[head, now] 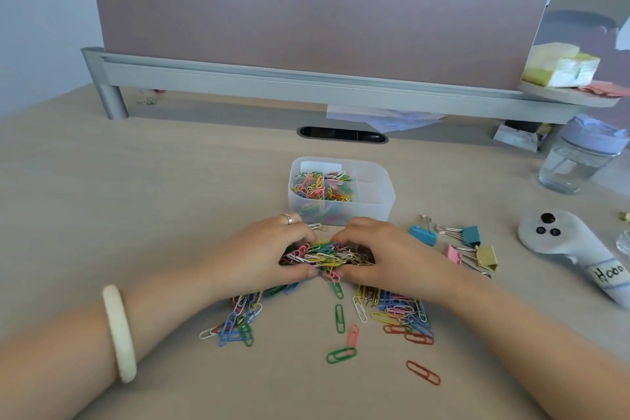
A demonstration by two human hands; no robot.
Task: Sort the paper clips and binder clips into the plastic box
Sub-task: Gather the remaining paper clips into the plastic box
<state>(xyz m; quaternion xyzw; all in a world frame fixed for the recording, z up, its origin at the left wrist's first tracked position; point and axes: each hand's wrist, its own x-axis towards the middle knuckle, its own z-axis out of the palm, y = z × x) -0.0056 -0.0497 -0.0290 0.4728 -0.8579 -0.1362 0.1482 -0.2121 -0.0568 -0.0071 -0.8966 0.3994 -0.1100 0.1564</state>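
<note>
A clear plastic box with dividers stands mid-desk; its left compartment holds many coloured paper clips, its right compartments look bare. Just in front of it, my left hand and my right hand cup a bunch of small paper clips between curled fingers and thumbs. Larger loose paper clips lie scattered under and behind my hands. Several binder clips, blue, teal, pink and yellow, lie to the right of my right hand.
A white controller with a label lies at the right. A glass jar with a lilac lid stands at the far right. A desk partition on a grey rail closes the back. A cable slot sits behind the box.
</note>
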